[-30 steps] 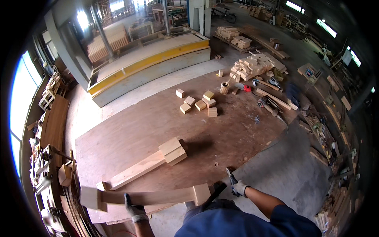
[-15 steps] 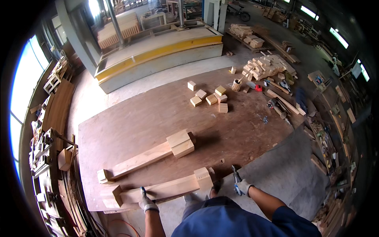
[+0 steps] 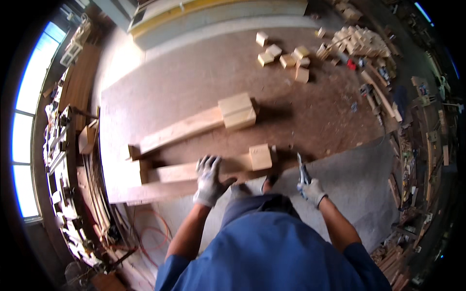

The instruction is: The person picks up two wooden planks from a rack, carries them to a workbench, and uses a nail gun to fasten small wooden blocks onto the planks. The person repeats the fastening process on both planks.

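My left hand [image 3: 209, 180], in a grey work glove, rests with spread fingers on a long wooden beam [image 3: 177, 172] lying near the front edge of a brown plywood floor panel [image 3: 194, 82]. A square wooden block [image 3: 260, 156] sits on the beam's right end. My right hand [image 3: 312, 190], also gloved, is closed around a slim metal hand tool [image 3: 302, 172] that points up, to the right of the beam. A second long beam [image 3: 180, 130] lies farther back with two stacked blocks [image 3: 237, 110] on its right end.
Several loose wooden blocks [image 3: 284, 57] lie at the panel's far side, with a heap of offcuts [image 3: 361, 41] beyond. Grey concrete floor [image 3: 359, 184] lies to the right. Timber and shelving [image 3: 68, 145] line the left wall; an orange cable [image 3: 155, 233] coils near my feet.
I have leaned in closer to the near beam. My left hand moved from the beam's lower edge up onto its top. My right hand still holds the tool beside the beam's right end.
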### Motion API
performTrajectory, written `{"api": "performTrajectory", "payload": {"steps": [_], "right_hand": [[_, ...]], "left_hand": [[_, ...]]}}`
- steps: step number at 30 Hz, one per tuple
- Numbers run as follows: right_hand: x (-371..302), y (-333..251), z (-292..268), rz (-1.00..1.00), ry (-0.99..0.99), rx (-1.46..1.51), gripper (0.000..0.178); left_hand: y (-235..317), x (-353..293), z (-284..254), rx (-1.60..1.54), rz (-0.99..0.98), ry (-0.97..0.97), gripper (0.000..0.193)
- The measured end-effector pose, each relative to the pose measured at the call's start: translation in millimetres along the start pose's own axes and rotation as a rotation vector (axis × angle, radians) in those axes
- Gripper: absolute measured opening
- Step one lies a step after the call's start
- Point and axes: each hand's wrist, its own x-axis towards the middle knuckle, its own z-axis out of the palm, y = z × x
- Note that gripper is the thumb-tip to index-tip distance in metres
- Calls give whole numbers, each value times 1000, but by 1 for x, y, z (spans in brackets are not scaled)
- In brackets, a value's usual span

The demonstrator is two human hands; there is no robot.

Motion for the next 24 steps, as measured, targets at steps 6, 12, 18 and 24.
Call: {"api": "performTrajectory", "payload": {"steps": [6, 12, 18, 24], "right_hand": [[-35, -59, 3, -214, -138, -300, 23], [-52, -82, 6, -300, -156, -465, 32], [-63, -89, 7, -240, -174, -526, 33], [-62, -73, 2, -177, -224, -495, 35]], "left_hand": [[-21, 23, 27, 134, -16, -319, 95], [-17, 35, 33, 162, -56, -373, 82], [-24, 59, 22, 85, -26, -536, 77], [-25, 89, -2, -216, -270, -916, 81]]}}
